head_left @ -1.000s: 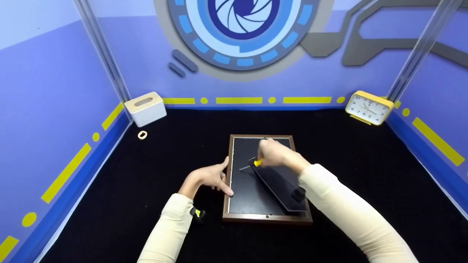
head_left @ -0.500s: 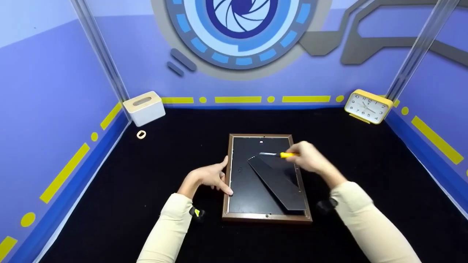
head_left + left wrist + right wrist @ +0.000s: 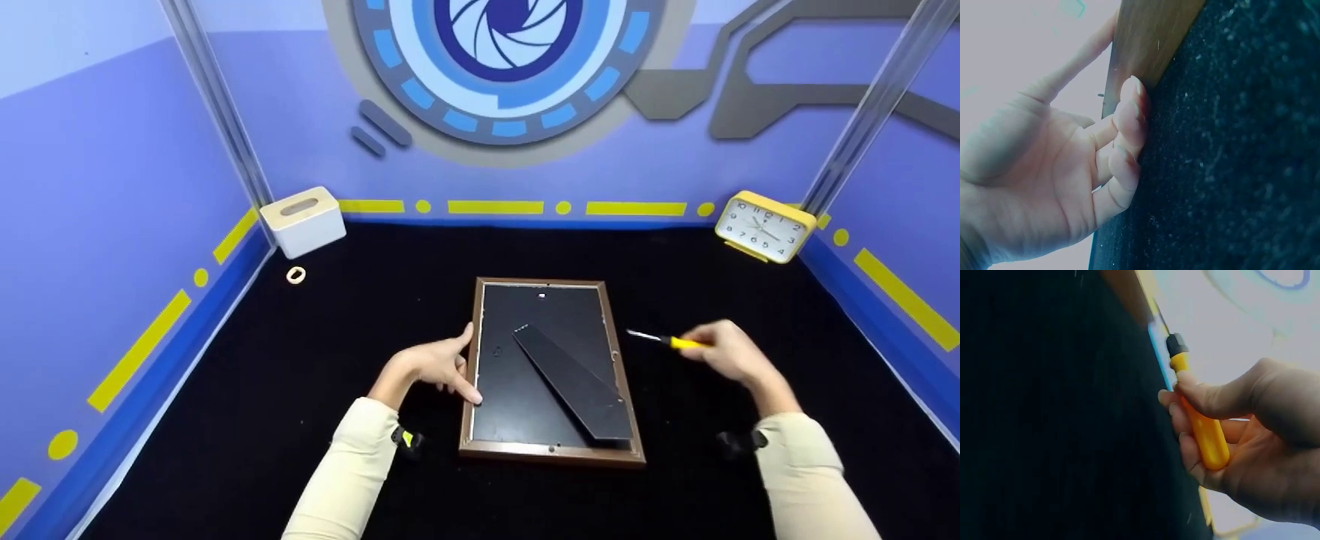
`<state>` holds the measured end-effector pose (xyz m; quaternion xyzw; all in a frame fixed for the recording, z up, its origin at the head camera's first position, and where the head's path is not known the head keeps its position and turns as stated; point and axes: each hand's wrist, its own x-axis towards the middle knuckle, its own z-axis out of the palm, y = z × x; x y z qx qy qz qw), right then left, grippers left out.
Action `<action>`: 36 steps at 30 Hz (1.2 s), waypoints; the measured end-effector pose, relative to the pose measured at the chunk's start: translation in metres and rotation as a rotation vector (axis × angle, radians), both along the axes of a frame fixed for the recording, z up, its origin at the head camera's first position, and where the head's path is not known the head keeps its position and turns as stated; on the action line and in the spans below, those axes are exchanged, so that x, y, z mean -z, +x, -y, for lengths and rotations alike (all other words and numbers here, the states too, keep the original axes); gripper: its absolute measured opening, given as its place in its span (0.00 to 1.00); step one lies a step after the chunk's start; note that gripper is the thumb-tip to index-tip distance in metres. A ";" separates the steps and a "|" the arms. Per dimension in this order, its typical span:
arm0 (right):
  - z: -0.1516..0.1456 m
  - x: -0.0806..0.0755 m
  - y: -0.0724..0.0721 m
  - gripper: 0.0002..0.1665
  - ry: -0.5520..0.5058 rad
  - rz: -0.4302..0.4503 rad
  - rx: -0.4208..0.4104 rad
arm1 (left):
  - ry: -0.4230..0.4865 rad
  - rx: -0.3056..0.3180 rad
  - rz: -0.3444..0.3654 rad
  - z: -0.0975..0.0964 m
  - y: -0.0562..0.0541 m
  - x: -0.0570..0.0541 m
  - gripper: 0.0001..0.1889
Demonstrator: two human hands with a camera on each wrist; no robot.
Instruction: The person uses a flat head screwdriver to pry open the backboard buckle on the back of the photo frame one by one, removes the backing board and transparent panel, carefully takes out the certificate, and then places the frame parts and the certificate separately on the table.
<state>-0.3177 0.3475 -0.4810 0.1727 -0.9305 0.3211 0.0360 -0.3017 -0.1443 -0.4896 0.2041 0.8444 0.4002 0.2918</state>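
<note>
A brown wooden picture frame (image 3: 551,450) lies face down, its black backing board (image 3: 510,420) upward. A black stand leg (image 3: 574,386) runs diagonally across the board. My left hand (image 3: 435,364) holds the frame's left side, thumb on the top edge. In the left wrist view the curled fingers (image 3: 1129,121) press against the wooden side, close to the black cloth. Off to the right of the frame, my right hand (image 3: 731,349) grips a screwdriver (image 3: 1210,439) by its yellow handle, with the metal shaft pointing left toward the frame.
The table is covered in black cloth (image 3: 375,300). At the back left stands a white tissue box (image 3: 311,229) with a wooden lid, a small pale ring (image 3: 296,275) in front of it. A yellow alarm clock (image 3: 765,229) stands at the back right. Purple-blue walls (image 3: 112,187) enclose the table.
My right hand has lifted the screwdriver away from the backing board and carried it right, past the frame's edge. My left hand stays on the frame's left side.
</note>
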 end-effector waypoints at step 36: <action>-0.043 0.013 0.003 0.15 0.045 -0.007 -0.008 | -0.003 -0.007 0.005 -0.002 0.001 -0.001 0.74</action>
